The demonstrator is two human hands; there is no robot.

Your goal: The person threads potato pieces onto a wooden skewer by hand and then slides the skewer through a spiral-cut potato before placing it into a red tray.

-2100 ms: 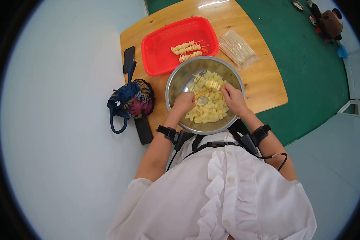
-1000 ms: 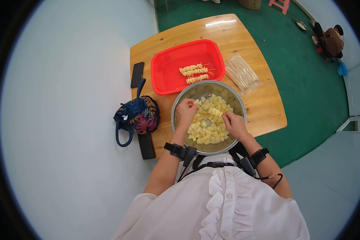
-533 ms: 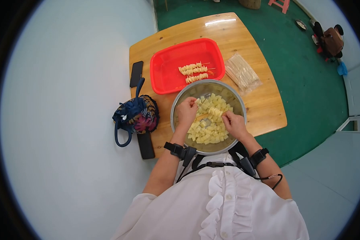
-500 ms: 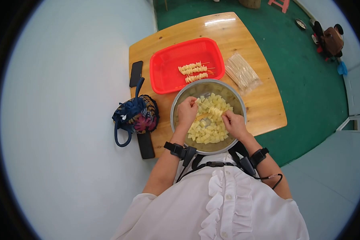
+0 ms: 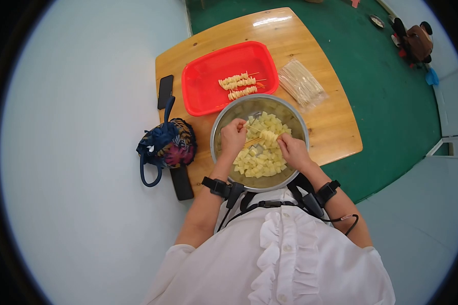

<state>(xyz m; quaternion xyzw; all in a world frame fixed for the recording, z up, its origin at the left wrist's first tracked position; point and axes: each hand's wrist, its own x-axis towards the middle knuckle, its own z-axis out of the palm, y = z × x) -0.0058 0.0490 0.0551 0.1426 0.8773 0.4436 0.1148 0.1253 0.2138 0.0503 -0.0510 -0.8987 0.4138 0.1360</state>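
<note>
Over a metal bowl (image 5: 299, 129) of pale yellow potato-like cubes (image 5: 260, 163), both my hands work on one thin wooden skewer (image 5: 253, 127). My left hand (image 5: 232, 138) pinches its bare end. Pale slices (image 5: 268, 136) are bunched toward its other end, where the fingers of my right hand (image 5: 294, 151) close on the slices. Close below my left fingertips, more bare sticks (image 5: 252, 143) lie across the cubes. Beyond the bowl, a red plastic basket (image 5: 203, 84) contains several finished-looking skewers (image 5: 240, 84) threaded with the same kind of slices.
A clear bag of wooden sticks (image 5: 303, 84) lies right of the basket on the wooden table (image 5: 336, 129). To the left are a dark phone (image 5: 165, 91), a patterned blue handbag (image 5: 170, 145) and another black flat device (image 5: 181, 183). A pale wall (image 5: 86, 127) borders the left side.
The whole view has shifted slightly, so things appear a little further left and up. Both hands keep their grip on the skewer, with the slices still near its right end.
</note>
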